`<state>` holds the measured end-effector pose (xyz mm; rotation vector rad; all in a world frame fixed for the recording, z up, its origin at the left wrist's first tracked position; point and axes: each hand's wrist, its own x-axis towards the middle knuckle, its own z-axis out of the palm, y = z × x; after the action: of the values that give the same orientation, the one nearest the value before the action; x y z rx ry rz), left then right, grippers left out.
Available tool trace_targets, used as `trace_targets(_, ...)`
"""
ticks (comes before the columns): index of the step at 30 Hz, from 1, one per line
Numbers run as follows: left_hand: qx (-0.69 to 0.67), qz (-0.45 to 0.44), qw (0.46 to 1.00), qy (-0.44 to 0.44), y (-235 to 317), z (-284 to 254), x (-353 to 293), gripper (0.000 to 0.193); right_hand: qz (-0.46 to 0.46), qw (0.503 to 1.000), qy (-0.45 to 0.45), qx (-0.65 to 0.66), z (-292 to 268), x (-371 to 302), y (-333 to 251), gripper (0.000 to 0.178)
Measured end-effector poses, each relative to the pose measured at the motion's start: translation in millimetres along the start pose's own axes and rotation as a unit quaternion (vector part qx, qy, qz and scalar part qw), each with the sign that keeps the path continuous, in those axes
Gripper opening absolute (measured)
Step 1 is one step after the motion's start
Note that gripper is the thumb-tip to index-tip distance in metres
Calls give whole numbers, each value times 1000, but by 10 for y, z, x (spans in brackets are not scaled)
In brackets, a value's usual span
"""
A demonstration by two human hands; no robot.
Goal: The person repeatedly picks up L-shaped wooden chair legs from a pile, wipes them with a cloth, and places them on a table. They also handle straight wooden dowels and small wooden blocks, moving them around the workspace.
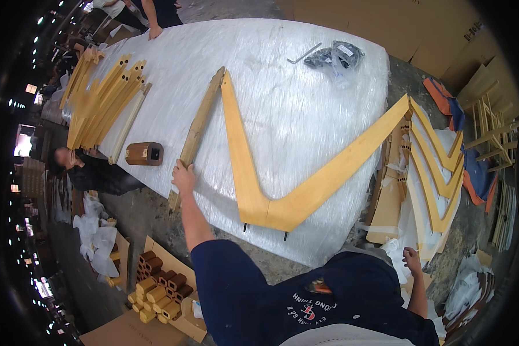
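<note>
My left hand [183, 177] is closed round the lower part of a long brown wooden strip [199, 124], which lies on the plastic-wrapped table [294, 138]. Just right of the strip rests a wide V-shaped yellow wooden frame [279, 210], its bend toward me. Two dark pins stick out of its near edge, and its right arm reaches toward the table's right side. Away from the table, at my right side, my right hand [412, 262] hangs with fingers loosely bent and nothing visible in them. White wrapping sheet lies beside it.
A short brown hollow block [145, 154] sits left of the strip. Farther left lie several yellow wooden pieces [112, 104]. A hex key [304, 53] and bagged dark parts [337, 56] are at the far right. Several V-shaped frames [438, 179] are stacked beyond the right edge. People stand at the left.
</note>
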<state>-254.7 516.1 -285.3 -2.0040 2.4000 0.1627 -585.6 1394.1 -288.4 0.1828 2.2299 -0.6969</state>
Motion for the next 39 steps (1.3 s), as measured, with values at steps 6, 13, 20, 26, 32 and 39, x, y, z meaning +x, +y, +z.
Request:
trace_targets(6,15,73,996,-39,-310,-388,380,46,-16,999,-2,-40,-118,160,10,35)
trace_targets(13,-34,192,980,48,-184,108,382,43,-85,996,7,12,0,258,29,46)
trace_targets(20,-53,311,949,0,1583,-119,-594,40,-26,998,48,16,43,310,838,46)
trace_targets(26,-183,507,841,34,3614,-178,-2657,32,46,997,45,45,-36,513,1722,48)
trace_targets(32,-162,585,760,-232,4685,541,-5520,35,36,999,7,34,-524,1608,2813,53)
trace_targets(39,48,384,824,-414,3566,1646,-6821,28,43,992,99,-67,-1526,4526,3696,100)
